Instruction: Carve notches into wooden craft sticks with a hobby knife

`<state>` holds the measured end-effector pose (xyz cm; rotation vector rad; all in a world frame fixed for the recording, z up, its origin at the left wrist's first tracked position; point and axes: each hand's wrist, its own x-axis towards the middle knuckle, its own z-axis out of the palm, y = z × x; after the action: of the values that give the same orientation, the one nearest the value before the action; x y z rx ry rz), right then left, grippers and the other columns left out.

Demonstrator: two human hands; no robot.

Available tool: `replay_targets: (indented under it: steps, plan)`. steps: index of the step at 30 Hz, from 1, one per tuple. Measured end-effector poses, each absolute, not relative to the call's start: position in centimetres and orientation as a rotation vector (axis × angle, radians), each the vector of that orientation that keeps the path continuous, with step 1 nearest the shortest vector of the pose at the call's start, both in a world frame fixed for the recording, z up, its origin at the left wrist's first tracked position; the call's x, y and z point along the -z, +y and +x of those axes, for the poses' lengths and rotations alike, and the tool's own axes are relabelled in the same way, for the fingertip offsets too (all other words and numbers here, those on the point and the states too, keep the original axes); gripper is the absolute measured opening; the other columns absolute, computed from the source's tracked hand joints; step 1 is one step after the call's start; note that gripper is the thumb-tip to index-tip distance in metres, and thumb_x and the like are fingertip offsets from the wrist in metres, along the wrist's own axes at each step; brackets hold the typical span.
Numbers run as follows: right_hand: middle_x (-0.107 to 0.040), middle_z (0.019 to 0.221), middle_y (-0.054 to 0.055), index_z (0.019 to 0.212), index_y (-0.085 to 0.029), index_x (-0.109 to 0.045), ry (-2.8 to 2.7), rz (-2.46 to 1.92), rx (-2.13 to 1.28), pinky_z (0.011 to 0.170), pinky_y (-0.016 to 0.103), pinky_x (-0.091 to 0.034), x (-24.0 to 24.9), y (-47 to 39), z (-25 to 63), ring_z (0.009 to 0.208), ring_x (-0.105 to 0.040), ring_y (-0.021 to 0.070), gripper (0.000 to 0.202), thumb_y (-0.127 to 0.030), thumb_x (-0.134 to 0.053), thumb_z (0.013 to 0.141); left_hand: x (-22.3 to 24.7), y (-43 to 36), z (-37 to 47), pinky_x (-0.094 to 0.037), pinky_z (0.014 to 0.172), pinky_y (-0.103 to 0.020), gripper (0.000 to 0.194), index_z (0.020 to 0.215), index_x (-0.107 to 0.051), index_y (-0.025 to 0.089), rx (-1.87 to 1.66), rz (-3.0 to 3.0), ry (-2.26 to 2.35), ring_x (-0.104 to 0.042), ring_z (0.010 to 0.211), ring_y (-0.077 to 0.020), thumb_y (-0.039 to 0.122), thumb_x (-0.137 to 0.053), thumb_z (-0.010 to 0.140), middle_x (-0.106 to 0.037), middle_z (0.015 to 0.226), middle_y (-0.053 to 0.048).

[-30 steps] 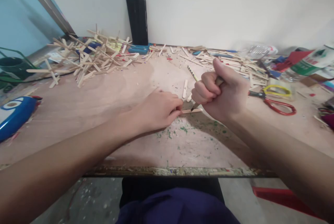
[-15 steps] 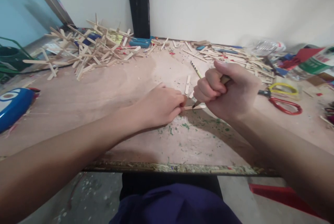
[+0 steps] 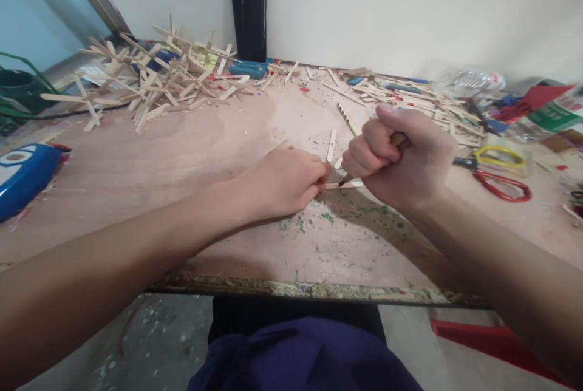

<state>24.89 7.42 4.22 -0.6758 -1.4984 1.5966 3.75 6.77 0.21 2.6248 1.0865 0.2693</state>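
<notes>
My left hand [image 3: 291,177] rests on the wooden table, its fingers closed on the left end of a flat wooden stick [image 3: 353,184]. A fist is made by my right hand [image 3: 396,154] around a thin brown-handled tool [image 3: 398,138], whose dark pointed tip touches the stick just right of my left fingers. Part of the tool is hidden in the fist. Behind the fist lie a short wooden stick [image 3: 331,144] and a black-and-yellow patterned pencil [image 3: 347,119]. Green crumbs [image 3: 327,217] are scattered in front of the stick.
Crossed sticks [image 3: 159,78] are heaped at the back left, loose sticks [image 3: 428,105] at the back right. A black phone [image 3: 248,11] leans on the wall. Scissors [image 3: 501,175] lie right of my right hand; a blue object [image 3: 27,178] sits at the left edge.
The view has shifted slightly, so the scene sits a little further right and the back of the table higher. Both hands keep their hold, with the tool tip still at the stick.
</notes>
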Motion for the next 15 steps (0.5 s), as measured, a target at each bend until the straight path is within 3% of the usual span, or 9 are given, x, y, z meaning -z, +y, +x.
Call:
replay_targets:
  steps: [4,8,15]
  plan:
    - [-0.015,0.054,-0.005,0.052,-0.024,-0.028,-1.476,-0.679,-1.601,0.054,0.031,-0.026,-4.1,7.7,24.6,0.05,-0.022,0.0096,0.075,-0.042,-0.08,0.103,-0.2,6.8,3.9,-0.051,0.106,-0.045,0.017,0.099,-0.077,0.021,-0.273,2.615,1.101,-0.077,0.095,-0.0241,0.023,-0.064,0.11,-0.083,0.099,-0.003]
    - [-0.01,0.054,-0.006,0.055,-0.025,-0.021,-1.428,-0.694,-1.596,0.049,0.032,-0.02,-3.9,8.5,24.6,0.048,-0.015,0.0102,0.074,-0.042,-0.076,0.103,-0.3,6.8,3.8,-0.051,0.107,-0.044,0.02,0.1,-0.077,0.021,-0.291,2.607,1.095,-0.076,0.095,-0.023,0.024,-0.061,0.112,-0.085,0.1,-0.002]
    - [-0.014,0.053,-0.006,0.052,-0.024,-0.028,-1.433,-0.705,-1.553,0.053,0.033,-0.021,-3.7,7.3,24.4,0.048,-0.019,0.0085,0.074,-0.045,-0.084,0.095,-0.1,6.9,3.8,-0.05,0.089,-0.039,0.013,0.098,-0.077,0.022,-0.286,2.575,1.151,-0.072,0.085,-0.0248,0.022,-0.068,0.106,-0.078,0.086,-0.003]
